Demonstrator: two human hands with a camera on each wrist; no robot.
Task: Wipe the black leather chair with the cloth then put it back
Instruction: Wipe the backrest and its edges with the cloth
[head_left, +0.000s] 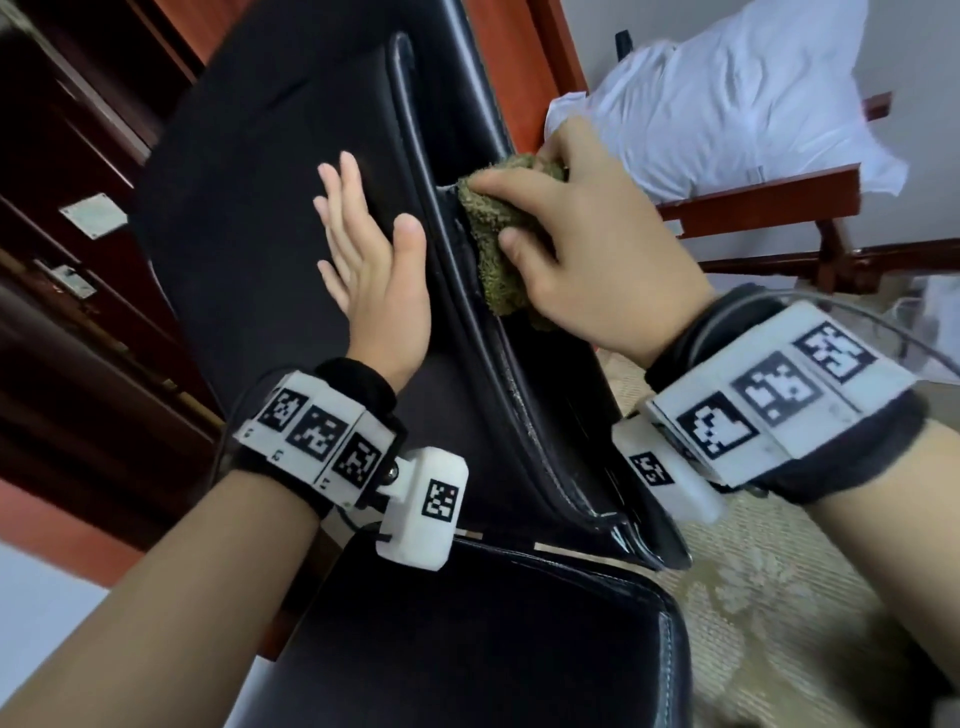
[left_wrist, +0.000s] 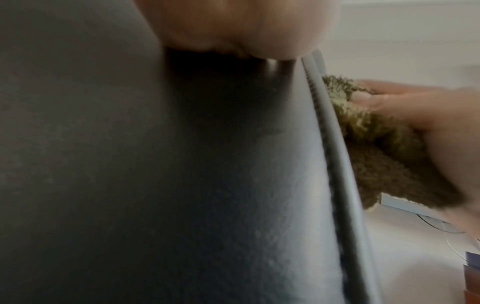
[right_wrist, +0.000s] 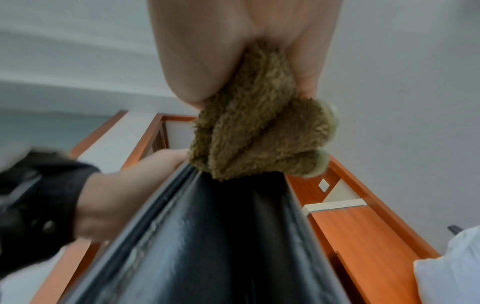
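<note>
The black leather chair (head_left: 249, 208) fills the middle of the head view, its backrest tilted away from me and its seat (head_left: 493, 639) below. My left hand (head_left: 363, 249) lies flat on the backrest's front, fingers straight. My right hand (head_left: 576, 234) grips a bunched olive-green fuzzy cloth (head_left: 493, 239) and presses it on the backrest's right side edge, along the piped seam. The right wrist view shows the cloth (right_wrist: 259, 135) squeezed between thumb and fingers on the glossy edge (right_wrist: 221, 236). In the left wrist view the cloth (left_wrist: 376, 139) sits just beyond the seam (left_wrist: 335, 156).
A white pillow (head_left: 727, 104) lies on a red-brown wooden frame (head_left: 753, 202) at the right. Dark wooden doors (head_left: 78, 234) stand to the left. Patterned beige carpet (head_left: 769, 597) covers the floor right of the seat.
</note>
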